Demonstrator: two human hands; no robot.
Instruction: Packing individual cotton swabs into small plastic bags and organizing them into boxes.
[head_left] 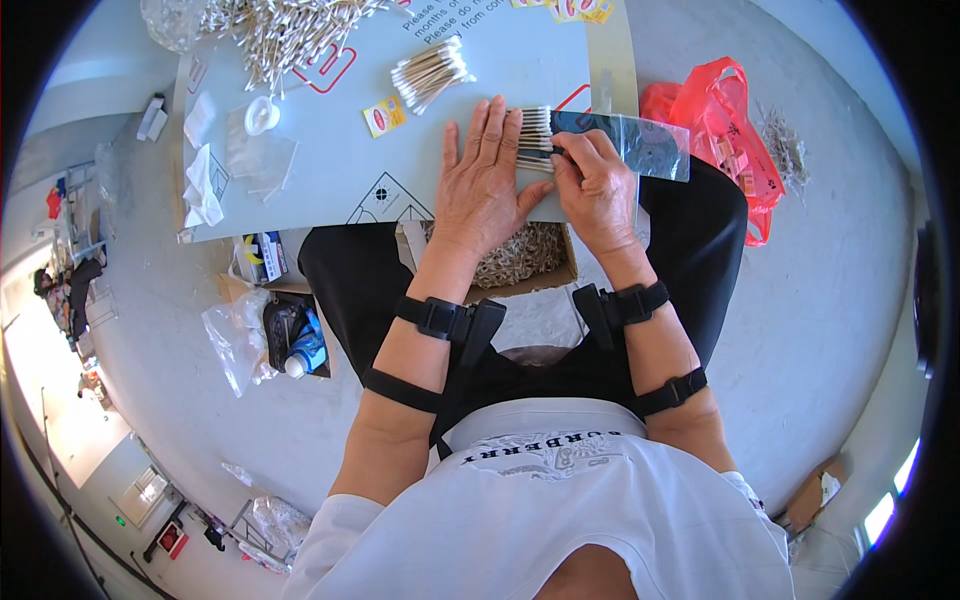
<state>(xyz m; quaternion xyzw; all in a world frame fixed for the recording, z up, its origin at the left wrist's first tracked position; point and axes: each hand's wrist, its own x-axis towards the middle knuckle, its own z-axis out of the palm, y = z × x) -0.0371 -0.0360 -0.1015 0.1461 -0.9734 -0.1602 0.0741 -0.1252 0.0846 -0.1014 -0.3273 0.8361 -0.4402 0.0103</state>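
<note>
A row of cotton swabs (pixel 534 128) lies side by side on the table between my hands. My left hand (pixel 478 190) rests flat at the left end of this row, fingers stretched out, covering part of it. At the row's right end my right hand (pixel 600 190) is closed, thumb and forefinger pinched together; what is between them is hidden. Beside its knuckles a clear plastic bag (pixel 655 148) with a dark strip sticks out past the table's right edge. Farther off lies a loose bundle of cotton swabs (pixel 433 75), with a small yellow-and-white card (pixel 384 117) next to it.
A big heap of swabs (pixel 285 35) covers the table's far left. Nearer are a white tape roll (pixel 262 116) and crumpled white paper (pixel 203 190). Below the table edge, a cardboard box (pixel 575 262) of swabs sits between my legs. A red plastic bag (pixel 715 115) hangs at right.
</note>
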